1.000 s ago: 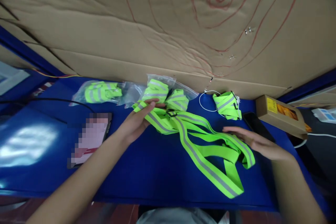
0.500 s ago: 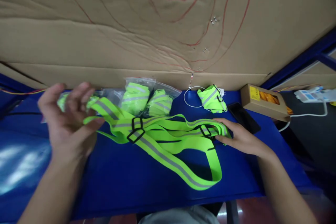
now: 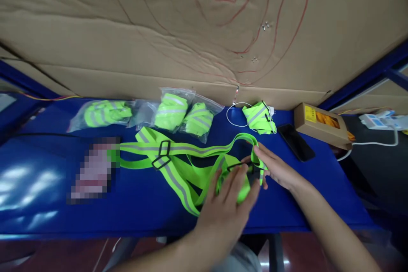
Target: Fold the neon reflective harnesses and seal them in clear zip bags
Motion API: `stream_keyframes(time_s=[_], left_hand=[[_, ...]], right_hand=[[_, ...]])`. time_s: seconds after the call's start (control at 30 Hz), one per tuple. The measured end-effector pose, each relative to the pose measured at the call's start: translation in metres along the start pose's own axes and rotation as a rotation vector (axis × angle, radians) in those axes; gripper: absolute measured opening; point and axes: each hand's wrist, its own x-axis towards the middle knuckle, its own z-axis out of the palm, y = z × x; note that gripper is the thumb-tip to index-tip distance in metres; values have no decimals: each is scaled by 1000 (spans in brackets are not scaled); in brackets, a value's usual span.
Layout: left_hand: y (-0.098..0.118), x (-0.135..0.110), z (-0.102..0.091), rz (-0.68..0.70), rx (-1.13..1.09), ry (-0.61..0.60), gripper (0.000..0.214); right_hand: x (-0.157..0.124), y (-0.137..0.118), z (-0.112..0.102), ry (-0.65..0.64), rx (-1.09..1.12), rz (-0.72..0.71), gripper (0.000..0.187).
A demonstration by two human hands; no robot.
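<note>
A neon-yellow reflective harness point(image 3: 178, 180) with grey stripes and black buckles lies loosely spread across the blue table. My right hand point(image 3: 279, 168) pinches a looped strap at the harness's right end, thumb on top and some fingers hidden behind. Over the bunched straps beside it, my left hand point(image 3: 223, 204) rests with fingers apart and curved, touching the webbing without a visible grip. A black buckle is partly covered between the two hands. The harness's left end runs into a pixelated patch, so what lies there cannot be made out.
Along the cardboard wall point(image 3: 127, 51) lie clear bags with folded harnesses point(image 3: 170, 112) and an unbagged folded harness point(image 3: 259, 118) near a white cable. Rightward are a black phone point(image 3: 296, 142), an open-windowed carton point(image 3: 321, 125) and a power strip point(image 3: 381, 120). The blue table point(image 3: 143, 216) ends in front.
My left hand has left the harness's left end and come across to the bunched straps by my right hand. The right end is lifted into a loop, and the front loop has been gathered in.
</note>
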Motion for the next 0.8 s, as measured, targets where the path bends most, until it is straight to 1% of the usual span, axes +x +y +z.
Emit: stream_keyframes(time_s=[0.1, 0.17, 0.23, 0.27, 0.3, 0.33, 0.37, 0.43, 0.53, 0.63, 0.7, 0.8], left_hand=[[-27, 4, 8, -149, -111, -71, 56], [-43, 3, 11, -219, -211, -89, 58], [-51, 2, 12, -273, -283, -89, 59], [-53, 2, 11, -287, -310, -87, 59], [-54, 2, 10, -292, -333, -86, 58], [-54, 3, 9, -289, -350, -87, 57], [-53, 4, 7, -283, -360, -87, 54], [-51, 7, 6, -269, -344, -91, 47], [-45, 14, 5, -315, -196, -130, 36], [-40, 21, 5, -371, -37, -210, 35], [-38, 26, 4, -380, -6, -249, 32], [-37, 31, 2, -384, -6, -279, 27]], right_hand=[[4, 5, -3, 49, -10, -84, 82], [7, 8, -8, 151, -131, -241, 83], [7, 10, -13, 271, -387, -500, 75], [6, 11, -15, 301, -542, -640, 70], [5, 11, -16, 305, -690, -762, 65], [3, 11, -16, 279, -821, -853, 63], [1, 11, -16, 227, -928, -911, 64], [-1, 12, -12, 114, -1075, -946, 64], [3, 18, -5, 20, -1178, -920, 59], [11, 26, -1, -19, -1186, -906, 63], [15, 30, 0, -26, -1175, -901, 67], [18, 33, 2, -32, -1153, -874, 76]])
